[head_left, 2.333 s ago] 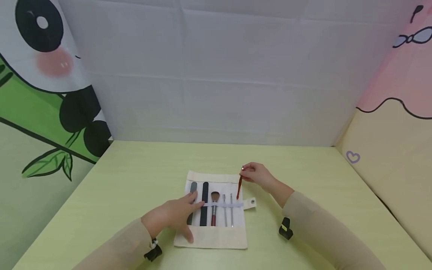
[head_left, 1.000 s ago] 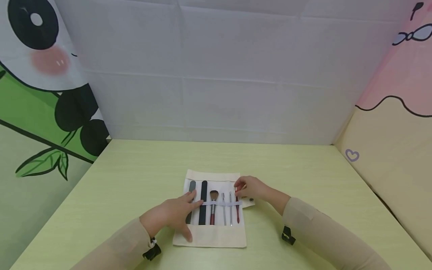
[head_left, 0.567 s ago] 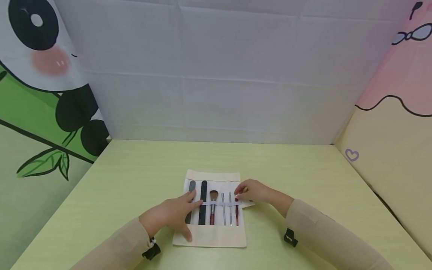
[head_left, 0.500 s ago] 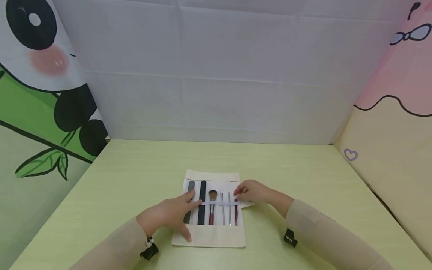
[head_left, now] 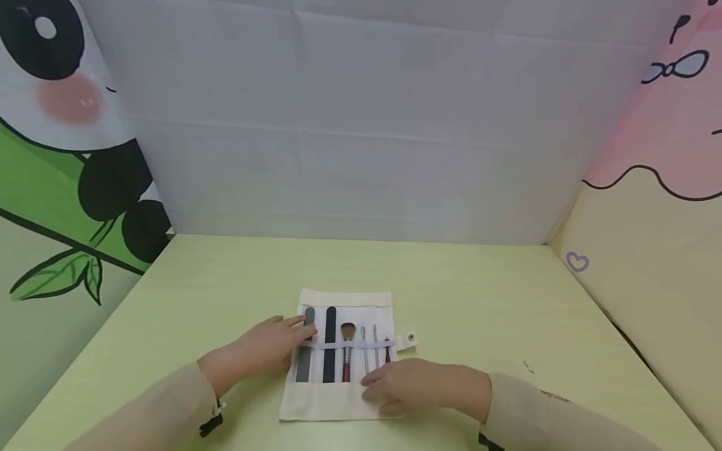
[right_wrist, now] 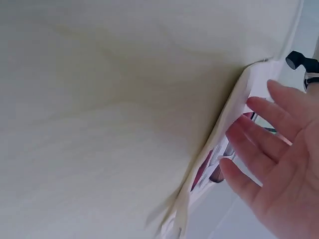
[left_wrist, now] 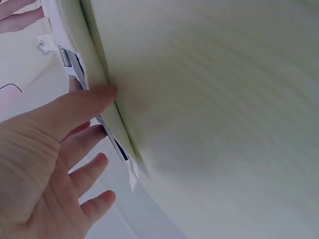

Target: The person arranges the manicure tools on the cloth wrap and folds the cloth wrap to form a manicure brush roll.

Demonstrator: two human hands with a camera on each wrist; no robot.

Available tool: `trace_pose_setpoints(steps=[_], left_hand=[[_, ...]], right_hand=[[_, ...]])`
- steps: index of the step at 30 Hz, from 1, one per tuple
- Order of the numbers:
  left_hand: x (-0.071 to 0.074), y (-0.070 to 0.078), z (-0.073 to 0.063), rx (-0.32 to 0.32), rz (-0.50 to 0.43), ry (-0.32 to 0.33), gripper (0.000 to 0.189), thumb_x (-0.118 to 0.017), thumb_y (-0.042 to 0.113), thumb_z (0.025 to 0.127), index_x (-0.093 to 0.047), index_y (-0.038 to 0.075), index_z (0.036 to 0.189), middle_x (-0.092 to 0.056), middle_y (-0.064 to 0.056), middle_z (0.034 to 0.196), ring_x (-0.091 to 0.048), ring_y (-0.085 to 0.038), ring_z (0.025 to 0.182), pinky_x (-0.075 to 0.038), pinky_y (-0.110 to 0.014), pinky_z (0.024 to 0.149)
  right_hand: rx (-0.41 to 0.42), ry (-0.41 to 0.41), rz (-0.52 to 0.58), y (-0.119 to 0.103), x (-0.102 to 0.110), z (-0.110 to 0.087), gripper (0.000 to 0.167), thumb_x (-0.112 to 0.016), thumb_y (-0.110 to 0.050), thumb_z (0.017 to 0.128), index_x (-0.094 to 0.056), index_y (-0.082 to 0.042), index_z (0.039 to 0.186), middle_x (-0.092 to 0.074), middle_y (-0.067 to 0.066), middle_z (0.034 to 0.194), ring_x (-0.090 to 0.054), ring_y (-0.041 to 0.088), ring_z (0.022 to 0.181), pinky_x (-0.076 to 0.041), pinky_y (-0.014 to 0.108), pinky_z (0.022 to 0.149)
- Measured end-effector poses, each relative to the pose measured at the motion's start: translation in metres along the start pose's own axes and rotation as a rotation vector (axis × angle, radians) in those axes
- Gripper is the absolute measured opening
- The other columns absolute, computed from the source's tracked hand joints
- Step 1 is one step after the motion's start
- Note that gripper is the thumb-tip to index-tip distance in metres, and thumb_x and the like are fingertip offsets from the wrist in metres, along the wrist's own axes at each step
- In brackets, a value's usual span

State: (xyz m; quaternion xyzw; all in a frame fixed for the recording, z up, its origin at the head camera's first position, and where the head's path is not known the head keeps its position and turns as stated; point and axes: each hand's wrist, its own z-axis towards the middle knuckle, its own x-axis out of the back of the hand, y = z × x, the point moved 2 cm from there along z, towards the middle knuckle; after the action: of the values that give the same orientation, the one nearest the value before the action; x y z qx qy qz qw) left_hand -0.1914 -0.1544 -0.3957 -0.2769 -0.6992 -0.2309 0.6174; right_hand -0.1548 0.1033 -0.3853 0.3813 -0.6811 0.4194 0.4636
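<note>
A cream cloth tool roll lies unfolded on the table. Under its lilac elastic band sit a grey flat file, a black flat file, a makeup brush, two slim metal tools and a thin red tool. My left hand rests at the roll's left edge, fingertips over the grey file; the left wrist view shows its thumb on the edge. Over the lower right pocket is my right hand, fingers loosely extended, holding nothing. It hides the red tool's lower end.
A snap tab sticks out from the roll's right side. The pale yellow-green table is bounded by a white backdrop behind and printed panels at both sides.
My right hand first slid the red tool down under the band, then let it go and moved down to the lower pocket. My left hand shifted left to the roll's edge.
</note>
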Motion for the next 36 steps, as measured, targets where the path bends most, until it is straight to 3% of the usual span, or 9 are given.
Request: trace_pose_setpoints(steps=[3,6,10,12,15,17,22,31,36], left_hand=[[0.004,0.004,0.0,-0.032,0.04,0.031,0.047,-0.077,0.021,0.075,-0.055,0.011,0.115,-0.062,-0.01,0.117,-0.052,-0.029,0.115,-0.042,-0.048,0.093],[0.001,0.004,0.0,-0.145,0.097,0.142,0.034,-0.075,0.019,0.076,-0.058,0.012,0.104,-0.065,-0.005,0.106,-0.057,-0.026,0.106,-0.045,-0.043,0.087],[-0.001,0.007,0.002,-0.246,0.174,0.292,0.022,-0.073,0.01,0.075,-0.061,0.012,0.094,-0.066,0.0,0.094,-0.059,-0.021,0.093,-0.048,-0.037,0.081],[-0.001,0.008,0.005,-0.254,0.195,0.301,0.019,-0.074,0.011,0.074,-0.063,0.013,0.09,-0.067,0.002,0.089,-0.059,-0.018,0.09,-0.048,-0.034,0.08],[0.006,0.015,0.008,-0.265,0.205,0.263,0.021,-0.079,0.019,0.07,-0.066,0.015,0.085,-0.067,0.006,0.085,-0.059,-0.016,0.086,-0.047,-0.032,0.079],[0.007,0.022,0.009,-0.296,0.215,0.251,0.016,-0.078,0.023,0.072,-0.068,0.017,0.084,-0.067,0.008,0.083,-0.059,-0.013,0.083,-0.047,-0.029,0.078],[0.008,0.047,0.011,-0.402,0.228,0.298,0.01,-0.072,0.03,0.078,-0.067,0.022,0.075,-0.061,0.013,0.071,-0.053,-0.008,0.067,-0.044,-0.022,0.065],[0.003,0.107,0.015,-0.355,0.19,0.249,0.027,-0.058,0.04,0.09,-0.063,0.021,0.072,-0.058,0.014,0.066,-0.049,-0.005,0.058,-0.037,-0.021,0.052],[0.005,0.132,0.024,-0.262,0.114,0.191,0.028,-0.054,0.039,0.093,-0.06,0.02,0.073,-0.058,0.013,0.067,-0.051,-0.006,0.061,-0.039,-0.021,0.05]], right_hand=[[0.016,-0.032,-0.071,-0.001,-0.002,-0.01,0.003,-0.062,-0.02,0.089,-0.059,-0.019,0.088,-0.051,-0.001,0.134,-0.052,0.01,0.117,-0.043,0.017,0.081],[-0.004,-0.059,-0.03,0.009,-0.001,-0.02,0.012,-0.06,-0.019,0.09,-0.056,-0.016,0.079,-0.049,0.003,0.136,-0.054,0.011,0.114,-0.042,0.015,0.078],[-0.089,-0.073,0.114,0.019,0.002,-0.031,0.012,-0.057,-0.018,0.092,-0.064,-0.009,0.087,-0.049,0.007,0.136,-0.056,0.012,0.11,-0.043,0.016,0.081],[-0.135,-0.059,0.176,0.021,0.003,-0.035,0.014,-0.057,-0.018,0.093,-0.067,-0.007,0.093,-0.051,0.007,0.135,-0.057,0.011,0.108,-0.044,0.017,0.081],[-0.162,-0.031,0.194,0.022,0.003,-0.04,0.019,-0.057,-0.018,0.093,-0.067,-0.008,0.105,-0.054,0.007,0.131,-0.055,0.013,0.112,-0.044,0.023,0.088],[-0.18,0.003,0.192,0.023,0.002,-0.043,0.022,-0.057,-0.017,0.093,-0.066,-0.006,0.11,-0.057,0.007,0.128,-0.055,0.014,0.113,-0.044,0.026,0.091],[-0.288,0.089,0.183,0.029,0.001,-0.051,0.035,-0.06,-0.016,0.091,-0.059,-0.001,0.122,-0.055,0.013,0.128,-0.05,0.026,0.119,-0.04,0.036,0.098],[-0.368,0.137,0.283,0.042,-0.008,-0.056,0.039,-0.061,-0.018,0.09,-0.057,-0.001,0.125,-0.05,0.014,0.134,-0.047,0.029,0.122,-0.036,0.04,0.101],[-0.374,0.138,0.351,0.049,-0.008,-0.055,0.04,-0.059,-0.02,0.092,-0.054,-0.003,0.129,-0.05,0.012,0.134,-0.051,0.025,0.118,-0.04,0.037,0.097]])
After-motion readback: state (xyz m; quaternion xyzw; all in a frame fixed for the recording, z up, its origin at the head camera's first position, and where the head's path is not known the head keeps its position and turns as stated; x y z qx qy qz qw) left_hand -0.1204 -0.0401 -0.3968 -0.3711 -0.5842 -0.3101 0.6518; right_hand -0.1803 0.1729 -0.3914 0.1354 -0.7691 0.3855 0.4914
